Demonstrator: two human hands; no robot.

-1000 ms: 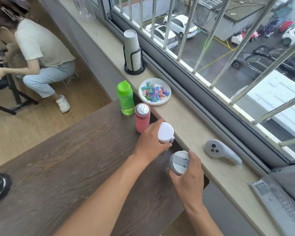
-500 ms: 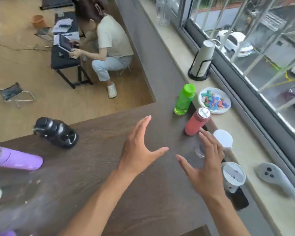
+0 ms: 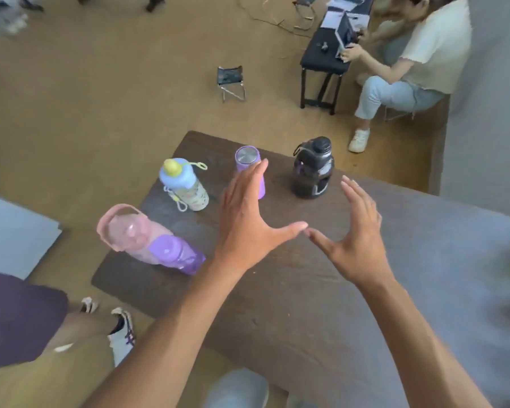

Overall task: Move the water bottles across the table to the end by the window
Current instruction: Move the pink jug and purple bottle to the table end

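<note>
The left hand (image 3: 245, 222) hides part of the lilac bottle (image 3: 249, 169); the counter (image 3: 424, 290) smears into blur at its right end

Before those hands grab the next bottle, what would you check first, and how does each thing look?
1. Both hands free: ok; left hand and right hand are open, holding nothing.
2. Bottles left to carry: ok; five stand at this end.
3. Nearest targets upright: ok; purple tumbler and black jug stand.
4. Table under the hands bare: ok.
5. Room at the window end: cannot tell, out of view.
6. Lids closed: cannot tell, picture is blurred.
</note>
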